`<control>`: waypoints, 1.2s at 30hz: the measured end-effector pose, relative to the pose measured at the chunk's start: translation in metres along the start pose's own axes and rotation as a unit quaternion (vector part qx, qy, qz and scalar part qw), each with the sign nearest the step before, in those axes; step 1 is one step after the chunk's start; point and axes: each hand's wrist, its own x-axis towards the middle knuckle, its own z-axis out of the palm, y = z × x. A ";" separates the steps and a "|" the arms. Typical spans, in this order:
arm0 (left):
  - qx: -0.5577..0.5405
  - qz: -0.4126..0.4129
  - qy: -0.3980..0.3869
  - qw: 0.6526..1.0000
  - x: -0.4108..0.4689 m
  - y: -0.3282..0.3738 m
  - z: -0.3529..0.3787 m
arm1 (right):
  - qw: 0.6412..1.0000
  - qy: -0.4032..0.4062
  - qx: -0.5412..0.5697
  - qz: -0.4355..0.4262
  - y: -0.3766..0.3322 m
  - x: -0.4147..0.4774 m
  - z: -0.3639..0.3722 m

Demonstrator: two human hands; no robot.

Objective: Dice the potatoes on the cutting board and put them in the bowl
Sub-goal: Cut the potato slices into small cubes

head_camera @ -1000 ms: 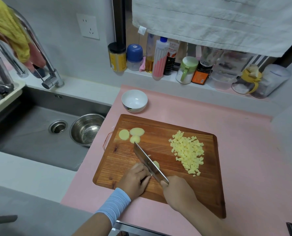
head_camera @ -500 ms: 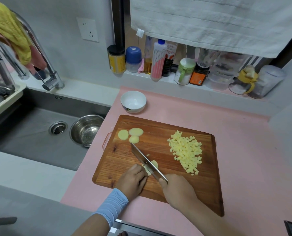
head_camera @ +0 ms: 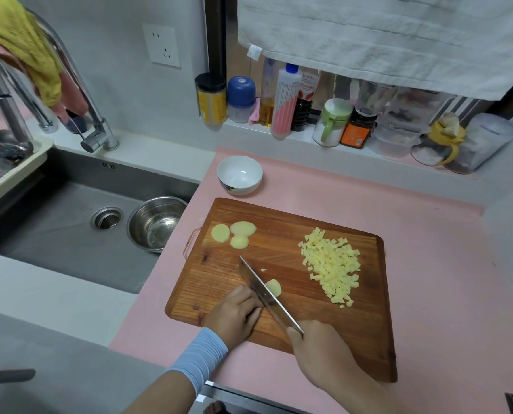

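1. The board (head_camera: 353,339) lies on a pink counter, just right of the sink (head_camera: 55,234).
2. A pale yellow potato piece (head_camera: 273,286) sits near the board's middle. It is a small rounded stub with a flat cut face, and it touches the right side of the knife (head_camera: 265,292).
3. The right hand (head_camera: 318,351) is wrapped tight around the knife handle at the near edge. The blade slants away to the upper left with its edge down on the wood.
4. The left hand (head_camera: 234,315), with a blue wristband (head_camera: 201,357), rests on the board, fingers curled and knuckles against the blade's left face. The blade hides whether those fingers pin the potato, so I cannot tell.
5. A heap of small, fairly even dice (head_camera: 330,264) lies on the right half of the board, well apart from the knife.
6. Three round slices (head_camera: 234,233) lie flat at the far left corner, touching each other. One tiny crumb (head_camera: 263,269) lies beside the blade tip.
7. A white bowl (head_camera: 240,188) stands on the counter just beyond the board's far left corner.
8. A steel bowl (head_camera: 135,216) sits in the sink.
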 end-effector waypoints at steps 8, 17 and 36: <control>0.003 -0.002 0.004 1.000 -0.002 -0.001 0.001 | 0.999 -0.020 0.026 0.005 -0.014 0.028 0.004; 0.034 -0.009 -0.021 0.999 0.005 -0.003 0.002 | 0.994 -0.055 0.098 -0.006 -0.001 0.043 -0.018; -0.022 -0.328 -0.310 0.892 0.105 0.033 -0.082 | 0.893 0.126 -0.344 -0.263 0.027 0.035 -0.065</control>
